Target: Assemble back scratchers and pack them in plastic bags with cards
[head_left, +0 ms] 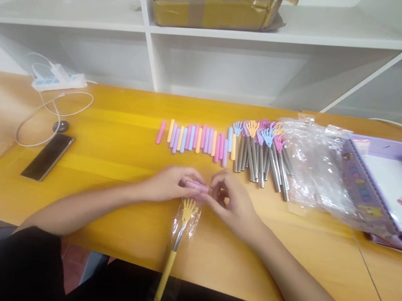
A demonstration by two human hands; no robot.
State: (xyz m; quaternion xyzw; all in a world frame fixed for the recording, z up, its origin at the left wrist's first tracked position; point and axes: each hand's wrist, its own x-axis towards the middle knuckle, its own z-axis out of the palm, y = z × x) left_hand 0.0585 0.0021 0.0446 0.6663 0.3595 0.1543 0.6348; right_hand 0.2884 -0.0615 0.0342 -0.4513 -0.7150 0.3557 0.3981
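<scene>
In front of me my left hand (172, 183) is closed, its fingertips pinching a short pinkish-purple handle sleeve (197, 187) held crosswise. My right hand (236, 206) curls in from the other side, thumb and fingers pinched at the sleeve's right end. Just below the hands lies a yellow back scratcher (177, 242) in a clear plastic bag, its claw toward me-away and its handle jutting over the table's front edge. Beyond the hands is a row of loose pink, purple, blue and yellow sleeves (199, 139). Right of that row, several back scratchers with bare metal rods (258, 153) are heaped.
Clear plastic bags (318, 166) lie beside the heap, against a purple box (386, 204) on the right. To the left are a phone (48, 157), a white cable (40, 91) and a power strip (60, 80). A taped cardboard box (219, 3) sits on the shelf behind.
</scene>
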